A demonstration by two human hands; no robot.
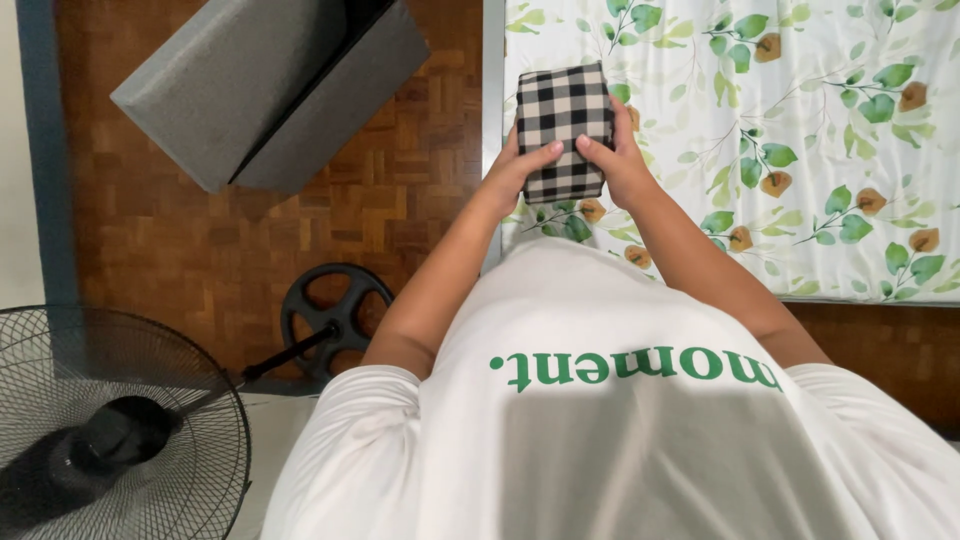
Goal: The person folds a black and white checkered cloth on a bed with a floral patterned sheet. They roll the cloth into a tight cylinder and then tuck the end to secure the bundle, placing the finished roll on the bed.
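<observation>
A folded black-and-white checked cloth (pixel 562 128) is held up between both hands, over the edge of a bed with a white sheet printed with green leaves (pixel 800 120). My left hand (pixel 520 168) grips its lower left side, thumb across the front. My right hand (pixel 618 158) grips its lower right side, thumb also on the front. The cloth is a compact rectangle, standing upright. My white shirt fills the lower middle of the view.
A grey fabric box (pixel 260 85) stands open on the wooden parquet floor (pixel 180 240) to the left. A black standing fan (pixel 110 430) with a round base (pixel 335 310) is at the lower left.
</observation>
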